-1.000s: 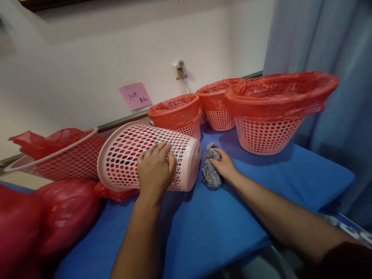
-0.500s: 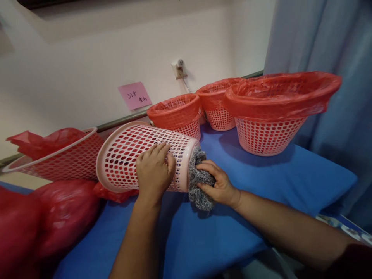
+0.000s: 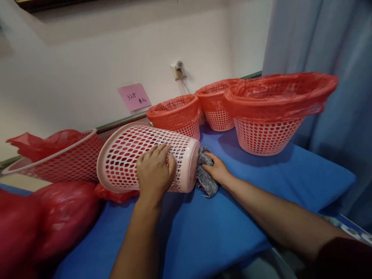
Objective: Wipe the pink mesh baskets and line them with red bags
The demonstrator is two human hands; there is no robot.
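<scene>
A pink perforated plastic basket point(image 3: 128, 151) lies on its side on the blue padded surface point(image 3: 209, 228), its open rim facing left and its solid base facing right. My left hand point(image 3: 156, 170) rests on the basket's side near the base, fingers curled over the mesh. My right hand point(image 3: 214, 169) presses a grey cloth point(image 3: 205, 179) against the basket's base, fingers wrapped over the cloth.
Three baskets lined with red plastic bags stand behind: a small one point(image 3: 176, 114), another point(image 3: 215, 102) and a large one point(image 3: 269, 112) at the right. Another tilted basket point(image 3: 55, 161) and red bags point(image 3: 43, 221) lie at the left. A wall socket point(image 3: 178, 71) and blue curtain point(image 3: 328, 58) are behind.
My right hand lifted the grey cloth off the blue surface to the basket's base, rubbed it there, and now holds it farther back and lower against the base. My left hand has stayed put.
</scene>
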